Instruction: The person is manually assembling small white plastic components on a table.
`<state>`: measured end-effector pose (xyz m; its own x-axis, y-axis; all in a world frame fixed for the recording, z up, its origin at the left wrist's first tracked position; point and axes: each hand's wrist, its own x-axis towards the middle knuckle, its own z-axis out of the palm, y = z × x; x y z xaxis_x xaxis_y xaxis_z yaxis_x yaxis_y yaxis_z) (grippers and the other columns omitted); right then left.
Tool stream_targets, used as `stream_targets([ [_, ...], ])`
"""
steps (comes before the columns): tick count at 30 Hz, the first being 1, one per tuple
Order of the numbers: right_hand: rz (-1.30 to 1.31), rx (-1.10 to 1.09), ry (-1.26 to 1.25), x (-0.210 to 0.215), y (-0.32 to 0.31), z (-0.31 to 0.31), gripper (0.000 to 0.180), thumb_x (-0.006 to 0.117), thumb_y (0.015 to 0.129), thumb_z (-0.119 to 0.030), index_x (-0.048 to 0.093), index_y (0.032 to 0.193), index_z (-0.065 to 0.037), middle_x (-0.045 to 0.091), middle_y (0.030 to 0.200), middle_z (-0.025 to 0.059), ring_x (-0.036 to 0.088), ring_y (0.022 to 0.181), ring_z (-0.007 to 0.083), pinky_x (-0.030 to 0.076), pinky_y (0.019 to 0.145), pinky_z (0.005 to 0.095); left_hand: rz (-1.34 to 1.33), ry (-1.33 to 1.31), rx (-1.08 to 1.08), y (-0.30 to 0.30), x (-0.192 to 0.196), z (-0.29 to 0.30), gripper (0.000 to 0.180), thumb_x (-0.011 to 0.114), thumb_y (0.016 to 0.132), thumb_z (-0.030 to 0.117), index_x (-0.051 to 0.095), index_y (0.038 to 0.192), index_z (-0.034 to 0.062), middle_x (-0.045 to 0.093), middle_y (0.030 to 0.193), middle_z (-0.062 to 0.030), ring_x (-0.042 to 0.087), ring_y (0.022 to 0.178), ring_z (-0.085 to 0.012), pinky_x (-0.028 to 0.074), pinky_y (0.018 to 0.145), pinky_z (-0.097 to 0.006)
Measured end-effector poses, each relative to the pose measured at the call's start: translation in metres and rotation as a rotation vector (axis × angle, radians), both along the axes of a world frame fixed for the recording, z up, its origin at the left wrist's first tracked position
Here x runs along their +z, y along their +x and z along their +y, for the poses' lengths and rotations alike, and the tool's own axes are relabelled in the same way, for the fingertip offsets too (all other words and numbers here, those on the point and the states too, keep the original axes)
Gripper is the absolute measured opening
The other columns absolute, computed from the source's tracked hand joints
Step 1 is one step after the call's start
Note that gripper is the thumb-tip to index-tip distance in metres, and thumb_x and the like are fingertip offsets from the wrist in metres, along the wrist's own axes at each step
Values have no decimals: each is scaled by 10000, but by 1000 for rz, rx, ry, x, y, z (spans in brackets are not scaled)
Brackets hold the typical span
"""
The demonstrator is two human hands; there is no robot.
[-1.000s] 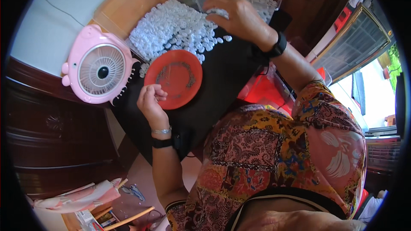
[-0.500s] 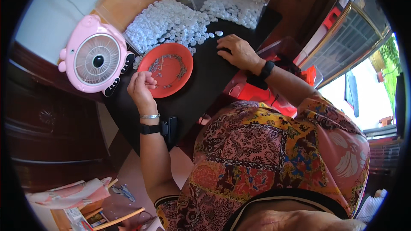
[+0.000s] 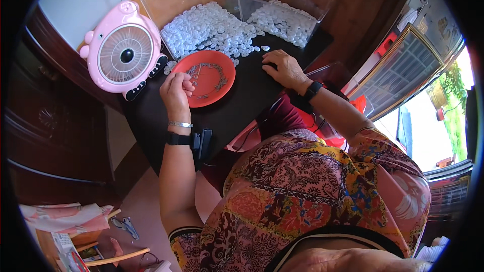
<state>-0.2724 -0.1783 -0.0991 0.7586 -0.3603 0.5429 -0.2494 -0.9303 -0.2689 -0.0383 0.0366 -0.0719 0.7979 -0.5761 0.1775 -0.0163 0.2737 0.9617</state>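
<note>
The left hand [image 3: 175, 90] is at the left side of the red plate [image 3: 206, 102], and its fingers bend inward over the near-left rim. These fingers are closely curled, but I cannot tell whether they grasp a small piece or only press against each other. In the plate, small grey pieces [image 3: 222, 81] lie in a loose ring. They are thin and short, and their long axes point in different directions. Some of them lie just to the right of the left fingers, so the left hand is clearly the nearer of the 2 hands to them.

The right hand [image 3: 286, 68] is palm down at the dark surface [image 3: 244, 90], apart from the plate and to its right. Its fingers are half bent and point to the left; whether they hold something underneath, I cannot tell. The nearest white item to it is 1 loose white piece [image 3: 265, 48], just beyond the fingertips, away from the body. It looks roundish, so I cannot read a long axis. Farther to the left and behind is the large white heap [image 3: 204, 27], while the clear box [image 3: 318, 19], with more white pieces [image 3: 282, 22], stands beyond the right hand. The pink fan [image 3: 127, 56] is at the far left, beside the heap.
</note>
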Motion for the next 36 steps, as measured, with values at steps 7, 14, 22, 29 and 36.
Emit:
stream_targets([
  [7, -24, -9, 17, -7, 2, -4, 194, 634, 816, -207, 660, 908, -38, 654, 1027, 101, 588, 1036, 284, 480, 888, 375, 63, -13, -36, 2, -6, -5, 224, 532, 886, 156, 632, 732, 27, 571, 601, -17, 552, 506, -100, 391, 450, -187],
  [14, -34, -9, 8, -12, 5, -5, 196, 638, 815, -217, 660, 901, -42, 656, 1016, 97, 593, 1021, 279, 485, 875, 370, 28, 10, -46, 2, -14, -7, 210, 534, 897, 160, 633, 770, 24, 581, 614, -15, 557, 510, -102, 404, 460, -186],
  [22, -14, 11, 40, 24, -24, -12, 202, 645, 806, -223, 659, 897, -44, 652, 984, 92, 592, 996, 283, 485, 864, 375, 59, 66, -50, -27, 11, -13, 212, 522, 909, 149, 629, 785, 16, 592, 649, -26, 568, 546, -107, 419, 492, -193],
  [29, -4, 18, -22, -19, 8, -4, 209, 643, 819, -224, 653, 927, -46, 630, 1024, 100, 590, 990, 281, 487, 855, 378, -31, 125, 1, 7, -26, 2, 223, 499, 909, 187, 617, 817, 23, 578, 677, -36, 562, 571, -129, 422, 532, -224],
  [36, 133, 261, 85, 42, 39, -55, 168, 628, 815, -225, 658, 892, -79, 647, 855, 110, 626, 824, 306, 502, 740, 392, -43, 195, 26, -4, -4, -5, 227, 509, 904, 181, 620, 809, 8, 582, 681, -41, 572, 593, -134, 421, 550, -229],
])
